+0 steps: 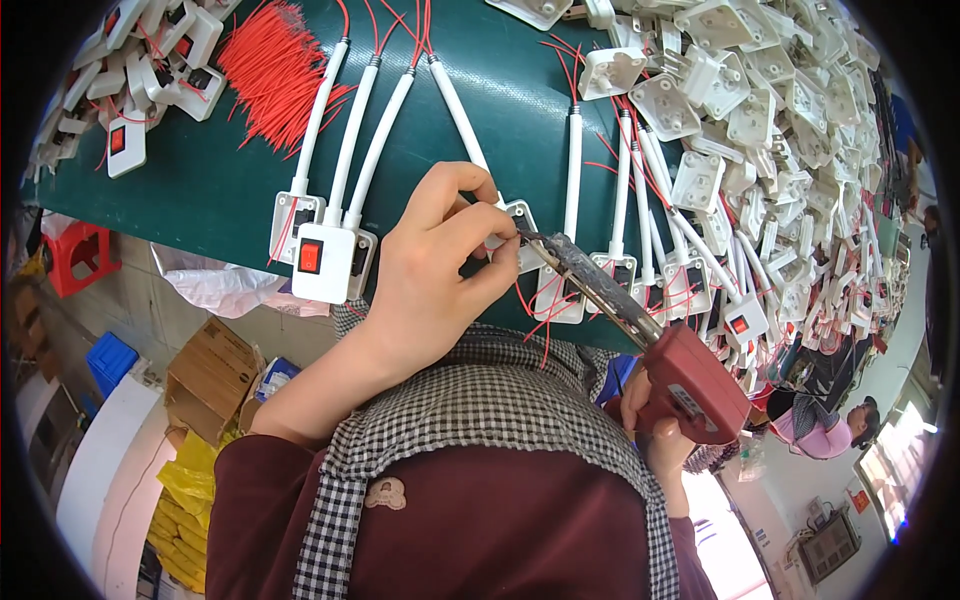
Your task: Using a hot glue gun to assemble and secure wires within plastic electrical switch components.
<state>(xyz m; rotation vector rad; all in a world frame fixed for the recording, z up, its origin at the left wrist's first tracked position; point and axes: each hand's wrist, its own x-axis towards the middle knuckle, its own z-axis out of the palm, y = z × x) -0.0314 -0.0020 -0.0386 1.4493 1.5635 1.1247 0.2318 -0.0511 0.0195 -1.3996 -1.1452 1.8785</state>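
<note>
Left hand [435, 270] over the near edge of the green table [200, 190], fingers curled narrow, thumb and forefinger pinched at the corner of an open white switch box [523, 238]; whether a wire is held in the pinch cannot be told. Forearm comes up from lower left, wrist bent toward the box.

Right hand [655, 420] low and to the right, closed around the grip of a red soldering gun [640, 320]. Gun's long axis runs diagonally, from the red body at lower right up-left to the dark tip, which sits at the box just beside the left fingertips.

Box lies directly ahead of the left hand, its white cable [458, 115] running straight away across the table. Left hand is the nearer; right stands well back, reaching only through the tool.

More wired boxes [325, 255] lie in a row on both sides, red wires [275, 65] bundled beyond
</note>
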